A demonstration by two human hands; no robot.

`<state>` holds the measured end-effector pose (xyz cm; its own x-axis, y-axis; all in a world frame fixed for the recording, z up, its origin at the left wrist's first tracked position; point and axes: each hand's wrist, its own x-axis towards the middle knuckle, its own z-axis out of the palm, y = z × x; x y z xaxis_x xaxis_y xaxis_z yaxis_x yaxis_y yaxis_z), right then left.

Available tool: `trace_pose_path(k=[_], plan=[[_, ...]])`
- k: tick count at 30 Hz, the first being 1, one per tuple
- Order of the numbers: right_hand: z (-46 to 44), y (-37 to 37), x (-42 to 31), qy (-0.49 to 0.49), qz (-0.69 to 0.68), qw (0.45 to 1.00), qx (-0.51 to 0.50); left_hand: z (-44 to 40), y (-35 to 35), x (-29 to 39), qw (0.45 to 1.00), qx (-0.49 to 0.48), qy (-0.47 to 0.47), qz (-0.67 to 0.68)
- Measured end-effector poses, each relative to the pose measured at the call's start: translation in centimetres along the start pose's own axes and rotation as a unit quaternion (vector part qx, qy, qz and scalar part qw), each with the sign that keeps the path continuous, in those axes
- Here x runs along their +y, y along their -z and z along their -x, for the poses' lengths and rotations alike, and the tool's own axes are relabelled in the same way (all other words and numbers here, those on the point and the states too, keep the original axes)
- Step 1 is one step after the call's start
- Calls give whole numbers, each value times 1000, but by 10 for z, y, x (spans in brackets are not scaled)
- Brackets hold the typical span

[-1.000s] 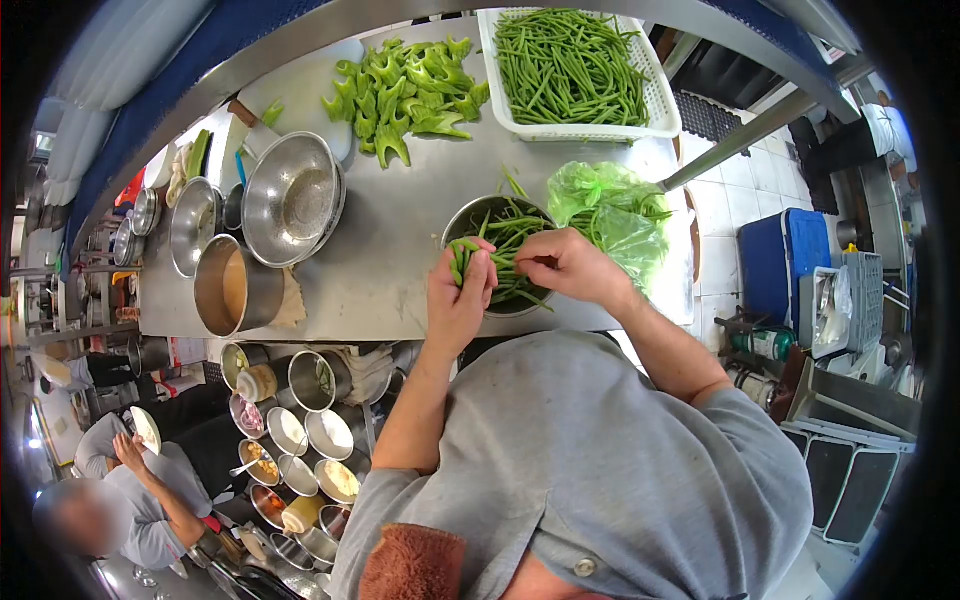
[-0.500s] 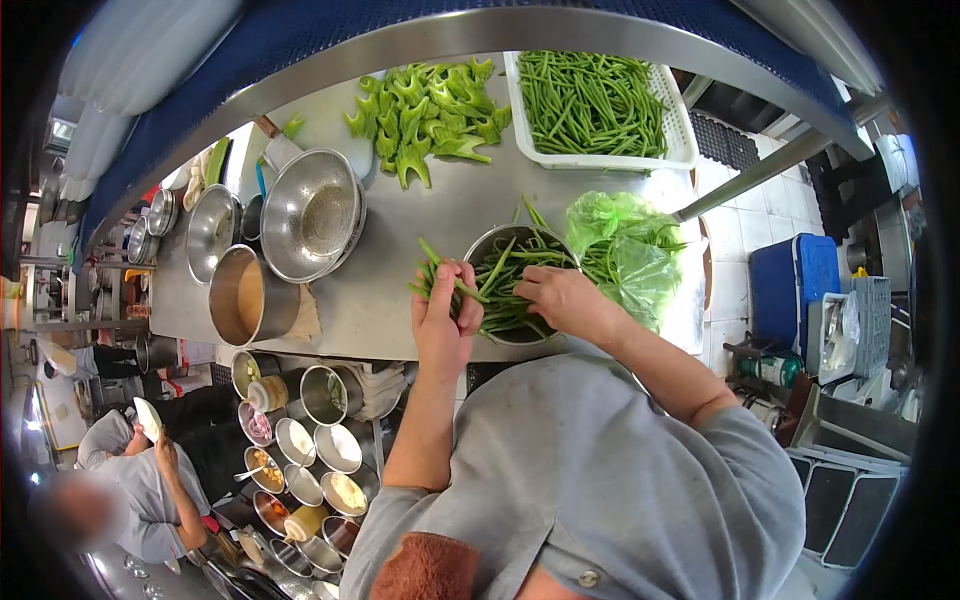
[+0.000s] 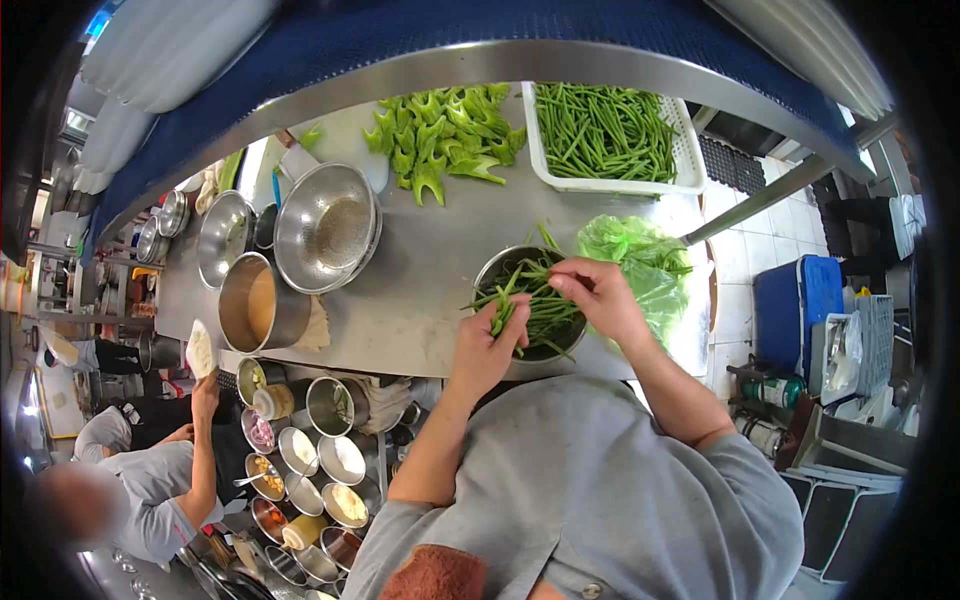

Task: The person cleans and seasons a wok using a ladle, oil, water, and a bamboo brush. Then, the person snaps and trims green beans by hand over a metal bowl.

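Observation:
My left hand (image 3: 489, 346) is closed around a small bunch of green beans (image 3: 506, 312) above the near-left rim of a steel pot (image 3: 484, 272). Over the pot's right side, my right hand (image 3: 603, 301) pinches the ends of green beans with thumb and fingers. More green beans (image 3: 545, 325) lie inside the pot, partly hidden by both hands. Just right of the pot, a thin green plastic bag (image 3: 650, 285) sits on the steel table (image 3: 420, 270), with some green beans showing through it.
A white basket (image 3: 620, 187) of green beans stands at the back right. Cut green vegetable pieces (image 3: 440, 140) lie at the back. Steel colanders (image 3: 328, 228) and a pot of brown liquid (image 3: 262, 305) are at left. A co-worker (image 3: 165, 470) holds something pale (image 3: 200, 350). An overhead shelf (image 3: 480, 65) crosses above.
My left hand has moved right, bringing its beans over the pot. My right hand has risen out of the pot to its upper right edge. The co-worker's pale item has been raised.

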<state>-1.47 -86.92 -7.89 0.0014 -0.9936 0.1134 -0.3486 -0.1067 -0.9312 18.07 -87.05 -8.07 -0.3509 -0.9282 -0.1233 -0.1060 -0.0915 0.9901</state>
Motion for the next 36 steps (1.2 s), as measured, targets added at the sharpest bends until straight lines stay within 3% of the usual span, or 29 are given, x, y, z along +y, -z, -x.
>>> trace_pose_path(k=[1,2,5,6,7,9,11,14,17,24,29,31,33,34,35,36], plan=[[4,-2,2,2,-57,998,-9,-1,-3,0,1000,-5,5,3],[6,-4,0,108,-7,994,-3,-2,-9,1,1000,30,8,4],[9,3,-8,21,11,997,-76,-8,-7,-1,996,80,6,-31],[9,-3,0,83,2,995,-62,-9,-4,-6,995,85,-43,-23],[12,-10,-3,81,-3,994,-71,-8,-9,-10,994,69,-91,-3],[13,-2,-9,21,-37,995,-91,-6,-10,-8,994,41,-101,-15],[13,-1,5,40,-10,995,-89,-2,-12,-6,994,67,-7,81],[14,-1,5,-99,-115,981,-121,-1,-10,-9,992,75,-10,101],[14,-5,2,-108,-188,972,-93,0,-7,-5,991,92,3,96],[13,-11,16,-145,-209,958,-129,-1,-8,-9,983,110,12,146],[13,-15,18,-154,-395,901,-89,-1,-6,-11,979,88,6,183],[12,-18,15,-160,-398,901,-70,-1,-6,-12,976,75,9,203],[12,-17,14,-179,-523,828,-91,0,-10,-7,960,17,-22,280],[12,-18,12,-184,-542,815,-91,1,-16,2,959,45,-16,278],[12,-18,11,-184,-542,815,-90,2,-15,1,959,45,-16,278],[12,-17,10,-163,-476,860,-92,3,-13,-1,956,35,-21,289]])
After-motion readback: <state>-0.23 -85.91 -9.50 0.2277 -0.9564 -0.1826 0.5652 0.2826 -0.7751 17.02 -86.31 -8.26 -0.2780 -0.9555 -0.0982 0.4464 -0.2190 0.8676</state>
